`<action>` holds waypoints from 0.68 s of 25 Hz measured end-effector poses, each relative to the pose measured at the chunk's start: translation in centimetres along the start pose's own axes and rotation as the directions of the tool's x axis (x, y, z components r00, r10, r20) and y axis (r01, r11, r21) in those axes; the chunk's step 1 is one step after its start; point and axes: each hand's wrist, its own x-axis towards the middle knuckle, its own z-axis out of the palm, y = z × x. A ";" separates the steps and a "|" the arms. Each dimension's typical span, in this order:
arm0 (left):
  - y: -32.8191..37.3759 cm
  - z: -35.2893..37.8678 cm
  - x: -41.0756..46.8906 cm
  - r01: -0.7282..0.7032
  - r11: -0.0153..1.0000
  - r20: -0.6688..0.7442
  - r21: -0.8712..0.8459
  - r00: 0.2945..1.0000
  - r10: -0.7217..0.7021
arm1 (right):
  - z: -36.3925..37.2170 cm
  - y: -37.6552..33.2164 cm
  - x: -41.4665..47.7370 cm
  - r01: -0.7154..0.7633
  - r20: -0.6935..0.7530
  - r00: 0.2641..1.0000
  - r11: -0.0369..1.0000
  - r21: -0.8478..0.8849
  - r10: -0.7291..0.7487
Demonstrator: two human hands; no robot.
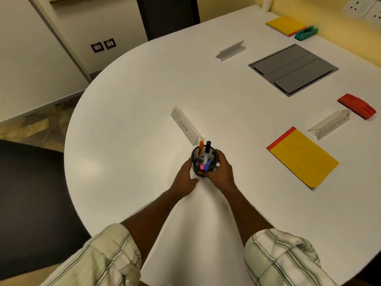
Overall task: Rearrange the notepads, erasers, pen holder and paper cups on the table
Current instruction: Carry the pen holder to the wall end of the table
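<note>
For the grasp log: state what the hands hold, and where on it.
Both hands hold the pen holder by its mesh wall: the left hand on its left side, the right hand with fingers curled round its right side.

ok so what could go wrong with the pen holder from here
The SIGMA name card stands just behind the pen holder; sliding the holder forward could knock it over. The markers lean loose above its rim; a tilt or quick lift could spill them.
</note>
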 end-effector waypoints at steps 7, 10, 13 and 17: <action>-2.0 -0.7 -8.1 0.011 1.000 -0.072 0.008 0.997 -0.011 | 2.7 0.1 -6.5 0.075 0.041 0.996 0.997 -0.025 -0.074; -2.5 -1.3 -12.1 -0.045 0.999 -0.109 -0.011 0.993 0.044 | 4.0 -0.3 -9.9 0.085 0.048 0.995 0.996 -0.022 -0.084; -3.9 -2.0 -16.4 -0.045 0.999 -0.128 -0.017 0.991 0.043 | 5.6 -1.1 -13.8 0.107 0.079 0.991 0.994 -0.017 -0.106; -6.3 -4.0 -22.7 -0.022 0.999 -0.155 0.027 0.988 0.026 | 8.1 -3.1 -20.1 0.159 0.100 0.983 0.987 -0.037 -0.154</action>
